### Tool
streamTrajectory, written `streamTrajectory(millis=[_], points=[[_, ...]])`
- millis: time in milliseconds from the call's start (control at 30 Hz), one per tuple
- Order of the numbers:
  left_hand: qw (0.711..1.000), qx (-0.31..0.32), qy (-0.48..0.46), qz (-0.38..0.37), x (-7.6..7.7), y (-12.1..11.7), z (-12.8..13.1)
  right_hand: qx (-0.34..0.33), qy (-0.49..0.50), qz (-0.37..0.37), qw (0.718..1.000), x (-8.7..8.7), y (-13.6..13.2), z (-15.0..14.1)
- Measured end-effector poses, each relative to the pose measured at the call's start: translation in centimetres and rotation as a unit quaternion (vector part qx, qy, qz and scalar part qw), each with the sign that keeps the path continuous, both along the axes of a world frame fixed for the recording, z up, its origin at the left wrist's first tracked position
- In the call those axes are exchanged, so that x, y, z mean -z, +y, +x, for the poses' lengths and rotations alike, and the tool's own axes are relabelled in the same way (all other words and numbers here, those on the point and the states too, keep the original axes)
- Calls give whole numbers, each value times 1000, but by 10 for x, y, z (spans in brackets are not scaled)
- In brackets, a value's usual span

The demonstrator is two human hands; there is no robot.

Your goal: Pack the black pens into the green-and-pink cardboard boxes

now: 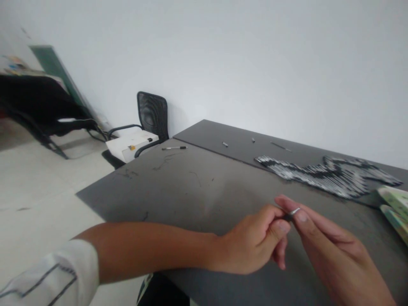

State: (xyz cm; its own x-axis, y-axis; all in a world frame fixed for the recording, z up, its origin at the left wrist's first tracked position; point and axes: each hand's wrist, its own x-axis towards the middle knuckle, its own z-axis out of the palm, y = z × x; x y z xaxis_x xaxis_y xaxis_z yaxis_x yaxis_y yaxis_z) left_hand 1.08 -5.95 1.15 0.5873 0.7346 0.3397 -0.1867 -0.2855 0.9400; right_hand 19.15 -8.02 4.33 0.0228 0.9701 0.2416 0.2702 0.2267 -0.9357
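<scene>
Over the near part of the table, my left hand [255, 244] and my right hand [334, 246] meet fingertip to fingertip. Between them is a small black pen cap [289, 216] with a silver clip. The thumb and forefinger of each hand are pinched on it, and the fingers hide most of its length. Beyond my hands lies a large spread of black-and-silver pens [321, 176], packed side by side. One single pen [174, 148] rests apart, near the table's far left edge.
Two short pen pieces [225, 144] and a thin rod [281, 146] lie on the rear of the grey table [197, 191]. Green packs or booklets [397, 208] sit at the right edge. A white box [130, 144] stands on a mesh chair [152, 112] at the left.
</scene>
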Motion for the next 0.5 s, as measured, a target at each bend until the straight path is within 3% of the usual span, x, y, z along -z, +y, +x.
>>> streamTrajectory(millis=[300,367,500], points=[[1000,-8,4,15,-3,-2,-1,81,-37,-31,996,-3,5,5],[1000,-10,-2,13,-3,-3,-1,68,-20,-35,997,-4,3,3],[1000,-9,2,1,-3,-3,-1,-27,-8,-6,1000,-8,1,-5]])
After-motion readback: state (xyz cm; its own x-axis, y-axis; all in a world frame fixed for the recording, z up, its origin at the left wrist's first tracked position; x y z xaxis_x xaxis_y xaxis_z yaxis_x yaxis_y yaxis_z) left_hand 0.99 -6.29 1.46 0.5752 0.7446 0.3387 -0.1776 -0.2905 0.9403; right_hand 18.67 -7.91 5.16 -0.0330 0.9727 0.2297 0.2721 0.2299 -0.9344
